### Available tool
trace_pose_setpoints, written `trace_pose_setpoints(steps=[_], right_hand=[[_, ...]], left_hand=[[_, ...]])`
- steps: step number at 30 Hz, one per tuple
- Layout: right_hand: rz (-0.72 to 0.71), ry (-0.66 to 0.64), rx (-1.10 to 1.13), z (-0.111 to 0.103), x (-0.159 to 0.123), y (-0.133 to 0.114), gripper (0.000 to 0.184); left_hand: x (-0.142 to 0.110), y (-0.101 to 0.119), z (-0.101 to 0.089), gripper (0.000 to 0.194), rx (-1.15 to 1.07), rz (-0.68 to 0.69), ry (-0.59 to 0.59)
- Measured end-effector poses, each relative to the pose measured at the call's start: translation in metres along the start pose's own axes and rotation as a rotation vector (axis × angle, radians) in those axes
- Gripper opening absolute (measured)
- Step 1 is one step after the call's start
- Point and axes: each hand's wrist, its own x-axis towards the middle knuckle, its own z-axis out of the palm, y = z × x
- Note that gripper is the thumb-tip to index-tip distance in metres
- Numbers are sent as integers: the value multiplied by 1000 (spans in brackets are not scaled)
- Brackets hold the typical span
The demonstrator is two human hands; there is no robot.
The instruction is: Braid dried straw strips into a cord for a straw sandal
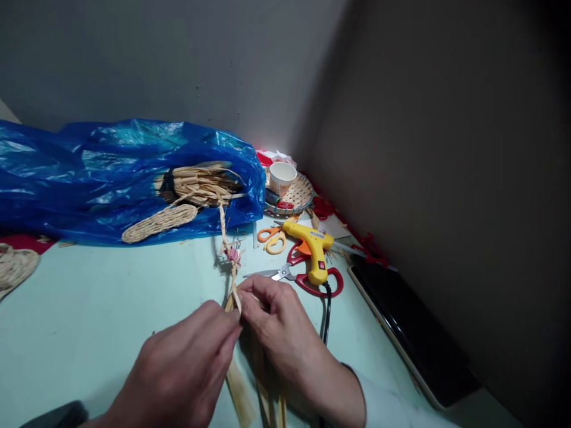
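Observation:
My left hand (pixel 182 362) and my right hand (pixel 279 327) meet at the lower middle, both pinching a braid of pale dry straw (pixel 235 279). From my fingers the braid runs up and away to the blue bag, passing a pink clip-like piece (pixel 232 255) partway along. Loose flat straw strips (pixel 239 389) hang below my hands toward the near edge. My fingertips partly hide the spot where the strands cross. Just beyond my right hand lie red-handled scissors (pixel 284 273), blades apart.
A blue plastic bag (pixel 98 178) holds a tied straw bundle (pixel 200 183); a woven sole (pixel 159 223) lies against it. A yellow glue gun (pixel 314 244), orange scissors (pixel 275 241), a woven tray (pixel 303 193) with a paper cup (pixel 282 176), and a black tablet-like device (pixel 410 327) are to the right.

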Motion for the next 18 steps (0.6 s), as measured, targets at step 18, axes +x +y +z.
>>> trace_pose_setpoints(steps=[18], right_hand=[[-40,45,-100,-2,-2,-3,26]], left_hand=[[10,11,-8,20,-229,-151,69]])
